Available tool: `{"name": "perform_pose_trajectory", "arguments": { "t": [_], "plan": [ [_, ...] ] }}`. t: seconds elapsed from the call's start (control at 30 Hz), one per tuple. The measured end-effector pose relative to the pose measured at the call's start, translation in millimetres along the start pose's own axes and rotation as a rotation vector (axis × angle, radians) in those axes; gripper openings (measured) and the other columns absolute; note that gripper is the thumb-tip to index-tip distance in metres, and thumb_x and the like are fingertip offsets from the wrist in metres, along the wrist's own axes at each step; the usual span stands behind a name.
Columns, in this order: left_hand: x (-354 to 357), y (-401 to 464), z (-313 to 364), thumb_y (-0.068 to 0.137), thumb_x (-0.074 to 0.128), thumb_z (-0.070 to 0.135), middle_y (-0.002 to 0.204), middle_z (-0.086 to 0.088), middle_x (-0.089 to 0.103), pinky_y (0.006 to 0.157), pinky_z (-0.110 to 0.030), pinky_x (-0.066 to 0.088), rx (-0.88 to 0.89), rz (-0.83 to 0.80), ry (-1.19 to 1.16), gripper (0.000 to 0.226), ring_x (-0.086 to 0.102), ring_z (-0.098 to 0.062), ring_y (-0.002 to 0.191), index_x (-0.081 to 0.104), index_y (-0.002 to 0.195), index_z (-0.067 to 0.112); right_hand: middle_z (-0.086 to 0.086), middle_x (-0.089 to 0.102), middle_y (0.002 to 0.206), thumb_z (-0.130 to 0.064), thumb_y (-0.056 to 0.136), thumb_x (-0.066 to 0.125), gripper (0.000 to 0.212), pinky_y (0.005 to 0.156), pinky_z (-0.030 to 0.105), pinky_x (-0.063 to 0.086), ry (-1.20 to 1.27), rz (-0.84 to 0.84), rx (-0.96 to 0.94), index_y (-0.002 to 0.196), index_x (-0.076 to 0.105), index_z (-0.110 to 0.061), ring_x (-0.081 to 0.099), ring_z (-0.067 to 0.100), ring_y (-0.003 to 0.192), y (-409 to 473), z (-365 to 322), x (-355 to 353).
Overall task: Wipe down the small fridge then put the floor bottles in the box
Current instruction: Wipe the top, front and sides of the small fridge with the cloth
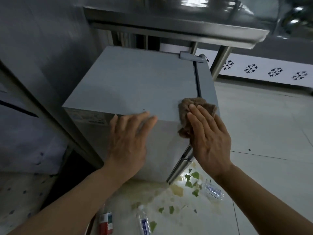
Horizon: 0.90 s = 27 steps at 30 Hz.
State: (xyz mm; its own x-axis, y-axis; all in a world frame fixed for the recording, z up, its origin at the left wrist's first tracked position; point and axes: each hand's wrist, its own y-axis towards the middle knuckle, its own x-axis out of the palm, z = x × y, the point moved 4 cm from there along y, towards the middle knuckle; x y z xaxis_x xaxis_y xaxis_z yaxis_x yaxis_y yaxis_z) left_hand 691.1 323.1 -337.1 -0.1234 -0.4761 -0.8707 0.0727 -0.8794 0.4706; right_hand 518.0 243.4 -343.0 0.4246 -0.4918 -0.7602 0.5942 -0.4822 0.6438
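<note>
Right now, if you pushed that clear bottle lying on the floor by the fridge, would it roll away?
Probably yes. The clear bottle lies on its side on smooth floor tiles, so a nudge could set it rolling. It looks like thin see-through plastic, likely light and a bit squashy. The wet-looking patch beside it may make it slide.

No legible text. Fridge (135,78) side sticker (88,117), and labels on the floor bottles (144,223) (213,190) (105,223): print too blurred to read.
</note>
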Motion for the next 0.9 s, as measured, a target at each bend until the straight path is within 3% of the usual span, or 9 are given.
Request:
{"name": "perform_pose_trajectory", "arguments": {
  "t": [0.13,0.23,0.37,0.5,0.7,0.9],
  "plan": [
    [1,1,-11,0.064,0.056,0.005,0.13,-0.006,0.056,0.095,-0.054,0.039,0.123,0.031,-0.041,0.065,0.043,-0.027,0.109,0.054,0.128,0.015,0.019,0.052,0.135,-0.007,0.084,0.067,0.051,0.103,0.053,0.039,-0.072,0.114,0.054,0.129,0.041,-0.005,0.046,0.035,0.129,-4,-10,3],
    [3,-1,-37,0.064,0.058,0.011,0.127,-0.006,0.056,0.094,-0.057,0.038,0.178,0.097,-0.018,0.061,0.042,-0.026,0.109,0.055,0.125,0.014,0.018,0.053,0.134,-0.004,0.078,0.074,0.057,0.105,0.051,0.034,-0.104,0.237,0.092,0.126,0.044,-0.006,0.045,0.033,0.129,-10,-14,12],
    [13,-10,-84,0.068,0.061,0.016,0.128,-0.014,0.053,0.097,-0.059,0.032,0.055,0.267,0.04,0.061,0.042,-0.033,0.118,0.049,0.128,0.012,0.017,0.044,0.142,-0.003,0.08,0.071,0.059,0.11,0.051,0.026,-0.114,0.408,0.039,0.131,0.041,-0.006,0.032,0.029,0.136,-22,-17,32],
    [31,-9,-86,0.069,0.063,0.015,0.128,-0.017,0.05,0.101,-0.061,0.028,0.05,0.437,0.052,0.062,0.038,-0.034,0.119,0.045,0.129,0.009,-0.002,0.02,0.155,0.003,0.083,0.061,0.06,0.115,0.05,0.016,-0.067,0.549,-0.007,0.136,0.035,-0.009,0.015,0.022,0.145,-44,-17,63],
    [37,-13,-85,0.069,0.056,0.022,0.126,-0.016,0.052,0.1,-0.057,0.028,0.106,0.604,0.037,0.063,0.041,-0.033,0.117,0.047,0.13,0.007,-0.006,0.015,0.159,0.002,0.083,0.047,0.05,0.113,0.039,0.022,-0.126,0.47,-0.105,0.131,0.042,-0.008,0.019,0.02,0.145,-114,-31,139],
    [27,-22,-117,0.07,0.053,0.023,0.129,-0.01,0.053,0.101,-0.057,0.024,0.178,0.617,0.093,0.06,0.045,-0.03,0.119,0.048,0.129,0.013,0.003,0.031,0.151,-0.023,0.088,0.044,0.05,0.111,0.053,0.022,-0.183,0.487,-0.147,0.137,0.038,-0.013,0.022,0.023,0.143,-51,-35,89]
  ]
}}
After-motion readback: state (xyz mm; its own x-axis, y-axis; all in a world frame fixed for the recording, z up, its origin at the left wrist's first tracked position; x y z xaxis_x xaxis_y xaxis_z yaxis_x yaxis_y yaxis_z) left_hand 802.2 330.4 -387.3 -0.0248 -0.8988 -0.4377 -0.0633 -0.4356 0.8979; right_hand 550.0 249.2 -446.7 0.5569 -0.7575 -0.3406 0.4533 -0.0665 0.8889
